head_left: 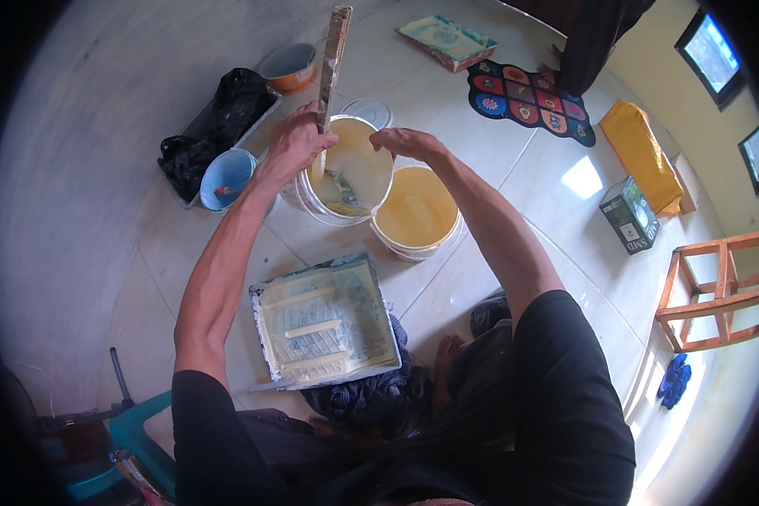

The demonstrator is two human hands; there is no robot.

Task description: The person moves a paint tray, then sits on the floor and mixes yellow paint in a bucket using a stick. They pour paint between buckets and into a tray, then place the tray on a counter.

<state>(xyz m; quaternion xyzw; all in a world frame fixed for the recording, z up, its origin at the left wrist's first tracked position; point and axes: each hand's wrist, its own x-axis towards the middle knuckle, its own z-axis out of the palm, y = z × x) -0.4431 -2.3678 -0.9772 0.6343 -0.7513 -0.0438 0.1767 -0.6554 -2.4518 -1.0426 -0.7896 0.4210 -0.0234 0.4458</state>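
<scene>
A white bucket [298, 196] with pale yellow paint inside leans against a second bucket of deeper yellow paint [417, 211], their rims meeting. My left hand [299, 142] is closed round a paint-stained wooden stick [333, 67] at the first bucket's left rim. The stick stands nearly upright, its lower end inside that bucket. On the opposite rim my right hand [406, 143] has its fingers curled over the edge. A paint-smeared tool [342, 187] lies inside the first bucket near its front wall; its kind is unclear.
Closer to me lies a paint tray [363, 337] coated in cream paint. A blue pail [228, 177], black plastic bag [238, 105] and orange bucket [288, 80] stand left. A patterned mat [527, 101], carton [630, 217] and wooden stool [708, 308] are right.
</scene>
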